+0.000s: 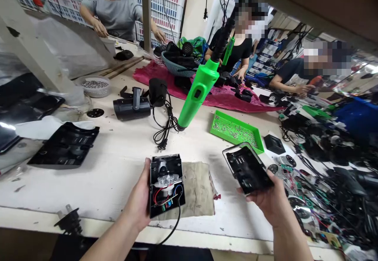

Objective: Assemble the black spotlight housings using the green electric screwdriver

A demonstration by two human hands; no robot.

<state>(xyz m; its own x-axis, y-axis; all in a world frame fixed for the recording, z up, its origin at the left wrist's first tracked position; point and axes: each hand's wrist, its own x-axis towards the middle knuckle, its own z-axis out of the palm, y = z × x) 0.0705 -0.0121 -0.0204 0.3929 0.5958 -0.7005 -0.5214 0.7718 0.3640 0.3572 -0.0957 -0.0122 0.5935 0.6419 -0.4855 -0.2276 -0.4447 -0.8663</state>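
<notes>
The left hand point(136, 198) grips an open black plastic lamp housing point(165, 186) just above a worn cloth pad point(197, 190), its thumb point(145, 182) pressed along the housing's side and its other fingers out of sight behind the shell, so the hold reads as clamped. Inside sit a clear LED lens cluster point(168, 181) and thin red and blue wires point(161, 194) (these look like the fragile part, easily snagged), while a black power cord point(174, 229) trails down past the edge of the tabletop point(88, 186). The shell should handle as light and stiff, if a little slick, and its outer walls look like the safest place to hold, away from the wiring. The right hand point(265, 200) carries a tilted black plastic cover panel point(247, 169), its fingers point(246, 193) curled under the lower edge and closed on it, well apart from the housing. Nearby lie a green tray of screws point(236, 131) and a hanging green electric screwdriver point(198, 91).
</notes>
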